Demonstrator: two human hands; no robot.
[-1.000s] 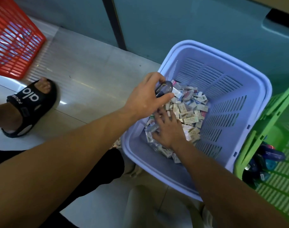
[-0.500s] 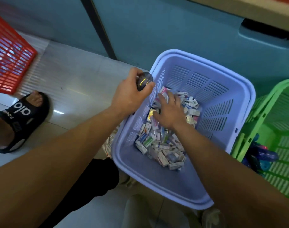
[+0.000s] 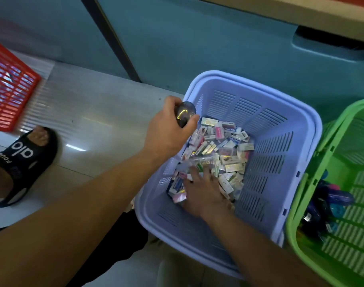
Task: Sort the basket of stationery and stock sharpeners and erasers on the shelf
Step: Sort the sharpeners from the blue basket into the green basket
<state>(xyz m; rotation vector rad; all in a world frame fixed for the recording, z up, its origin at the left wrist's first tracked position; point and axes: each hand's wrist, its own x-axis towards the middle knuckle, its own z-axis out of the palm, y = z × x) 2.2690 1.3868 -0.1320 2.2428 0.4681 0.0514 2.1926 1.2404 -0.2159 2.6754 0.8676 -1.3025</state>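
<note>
A lilac plastic basket (image 3: 313, 129) stands on the floor with a heap of small boxed erasers (image 3: 222, 146) in it. My left hand (image 3: 168, 129) hovers over the basket's left rim, closed around a dark, rounded sharpener (image 3: 185, 114). My right hand (image 3: 203, 191) lies palm down on the near side of the eraser heap, fingers spread among the boxes. What is under its palm is hidden. A green basket (image 3: 301, 241) at the right holds several dark and blue sharpeners (image 3: 330, 204).
A red basket (image 3: 9, 90) sits on the tiled floor at the far left. Near it is a person's foot in a black sandal (image 3: 21, 158). A teal cabinet front rises behind the baskets, with a pale shelf edge (image 3: 301, 15) above.
My right hand has slid from the far side of the eraser heap back to its near side. My left hand keeps the sharpener near the left rim.
</note>
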